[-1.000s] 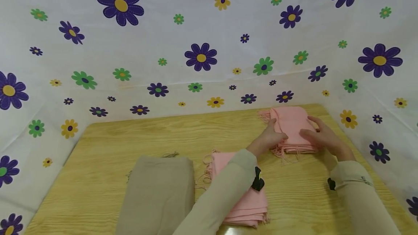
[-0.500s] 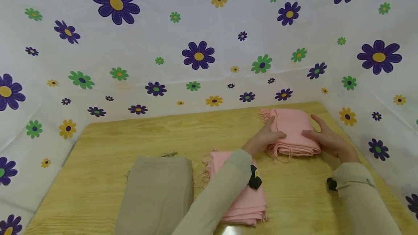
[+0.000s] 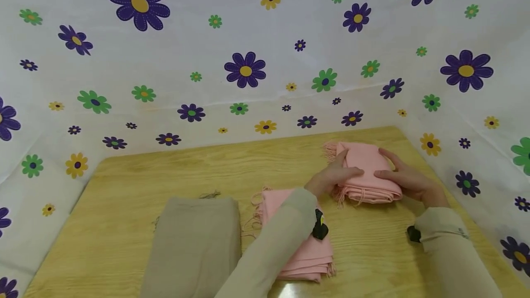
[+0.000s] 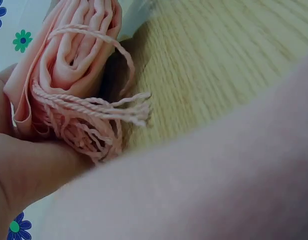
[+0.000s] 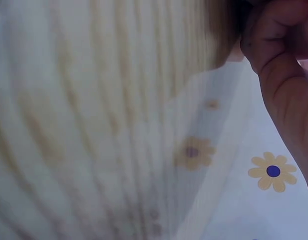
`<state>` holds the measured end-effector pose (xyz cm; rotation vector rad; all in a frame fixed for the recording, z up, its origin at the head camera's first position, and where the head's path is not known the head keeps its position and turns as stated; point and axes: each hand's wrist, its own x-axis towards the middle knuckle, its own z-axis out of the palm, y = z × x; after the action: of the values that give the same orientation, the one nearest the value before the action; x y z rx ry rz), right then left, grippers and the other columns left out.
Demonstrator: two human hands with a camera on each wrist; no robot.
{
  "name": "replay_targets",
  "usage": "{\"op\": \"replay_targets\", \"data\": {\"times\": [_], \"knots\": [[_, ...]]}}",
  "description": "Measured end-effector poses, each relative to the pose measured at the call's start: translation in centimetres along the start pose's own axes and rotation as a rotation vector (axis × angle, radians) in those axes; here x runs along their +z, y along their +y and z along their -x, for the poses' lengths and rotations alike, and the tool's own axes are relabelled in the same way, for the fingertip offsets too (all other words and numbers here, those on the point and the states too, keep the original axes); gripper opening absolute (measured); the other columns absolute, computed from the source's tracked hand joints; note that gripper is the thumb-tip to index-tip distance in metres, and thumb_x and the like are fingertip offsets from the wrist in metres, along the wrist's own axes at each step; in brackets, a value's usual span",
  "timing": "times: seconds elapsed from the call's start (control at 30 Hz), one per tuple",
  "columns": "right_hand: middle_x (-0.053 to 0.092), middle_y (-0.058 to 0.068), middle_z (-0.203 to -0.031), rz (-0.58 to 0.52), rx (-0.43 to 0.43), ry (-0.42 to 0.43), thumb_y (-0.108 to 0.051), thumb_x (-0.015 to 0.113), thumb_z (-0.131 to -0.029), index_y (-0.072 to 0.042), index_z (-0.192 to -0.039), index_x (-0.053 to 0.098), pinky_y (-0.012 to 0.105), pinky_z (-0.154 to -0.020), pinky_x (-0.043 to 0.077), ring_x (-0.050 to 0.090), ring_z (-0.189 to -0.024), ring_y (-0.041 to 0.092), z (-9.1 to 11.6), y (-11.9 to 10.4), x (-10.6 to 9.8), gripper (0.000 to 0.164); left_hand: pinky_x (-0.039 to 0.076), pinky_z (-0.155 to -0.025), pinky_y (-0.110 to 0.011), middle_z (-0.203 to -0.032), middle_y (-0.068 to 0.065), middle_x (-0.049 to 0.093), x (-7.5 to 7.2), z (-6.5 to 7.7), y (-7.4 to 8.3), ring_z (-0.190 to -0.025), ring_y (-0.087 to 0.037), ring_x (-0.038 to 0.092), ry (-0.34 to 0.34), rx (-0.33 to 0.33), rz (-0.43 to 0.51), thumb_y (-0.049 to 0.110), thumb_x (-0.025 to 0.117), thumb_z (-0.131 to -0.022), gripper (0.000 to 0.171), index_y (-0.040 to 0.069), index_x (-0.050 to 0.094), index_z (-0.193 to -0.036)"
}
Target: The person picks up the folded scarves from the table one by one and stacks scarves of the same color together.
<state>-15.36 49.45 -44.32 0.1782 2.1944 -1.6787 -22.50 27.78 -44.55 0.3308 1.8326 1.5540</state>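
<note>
A folded pink scarf (image 3: 364, 164) with twisted fringe sits toward the far right of the table, between both hands. My left hand (image 3: 334, 174) grips its left side, thumb lying over the top. On the opposite side my right hand (image 3: 406, 178) holds the scarf, thumb on top. In the left wrist view the scarf's rolled layers (image 4: 74, 55) and loose fringe (image 4: 89, 125) show beside the left hand. Only part of the right hand (image 5: 283, 65) appears in the right wrist view, and the scarf is mostly hidden there. Fingers under or behind the scarf are hidden.
A second folded pink scarf (image 3: 304, 261) lies partly beneath the left forearm's line of sight. To its left is a folded beige-grey scarf (image 3: 194, 243). The wooden table (image 3: 116, 215) is bordered by a white flower-print cloth (image 3: 186, 54) at the back and sides.
The far pink scarf has come slightly nearer with both hands, and its front layers look more bunched. My view has shifted a little. The other two scarves stay put.
</note>
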Motion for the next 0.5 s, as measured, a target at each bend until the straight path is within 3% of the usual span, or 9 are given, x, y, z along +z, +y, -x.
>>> {"op": "replay_targets", "data": {"times": [0.1, 0.2, 0.5], "knots": [[0.056, 0.023, -0.118, -0.052, -0.007, -0.024, -0.026, 0.056, -0.102, -0.029, -0.159, -0.013, 0.030, -0.074, 0.055, 0.066, -0.082, 0.018, 0.10, -0.07, 0.40, 0.089, 0.035, -0.109, -0.043, -0.165, -0.008, 0.013, -0.08, 0.25, 0.14, -0.130, -0.026, 0.039, -0.027, -0.010, 0.018, 0.020, 0.071, -0.090, 0.090, 0.026, 0.015, -0.160], [0.064, 0.012, -0.100, -0.084, -0.012, -0.031, -0.024, 0.054, -0.103, -0.028, -0.159, -0.011, 0.030, -0.071, 0.055, 0.067, -0.076, 0.017, 0.32, -0.17, 0.60, 0.087, 0.037, -0.107, -0.041, -0.164, -0.011, 0.013, -0.10, 0.45, 0.29, -0.124, -0.027, 0.042, -0.037, 0.011, 0.029, 0.018, 0.071, -0.089, 0.091, 0.022, 0.013, -0.160], [0.053, 0.022, -0.119, -0.085, -0.026, -0.022, -0.025, 0.055, -0.103, -0.028, -0.160, -0.008, 0.029, -0.072, 0.055, 0.066, -0.075, 0.016, 0.59, 0.18, 0.96, 0.085, 0.016, -0.120, -0.043, -0.166, -0.012, 0.007, 0.08, 0.83, -0.04, -0.147, -0.026, 0.018, -0.007, 0.071, 0.033, 0.010, 0.072, -0.089, 0.097, 0.016, 0.007, -0.160]]}}
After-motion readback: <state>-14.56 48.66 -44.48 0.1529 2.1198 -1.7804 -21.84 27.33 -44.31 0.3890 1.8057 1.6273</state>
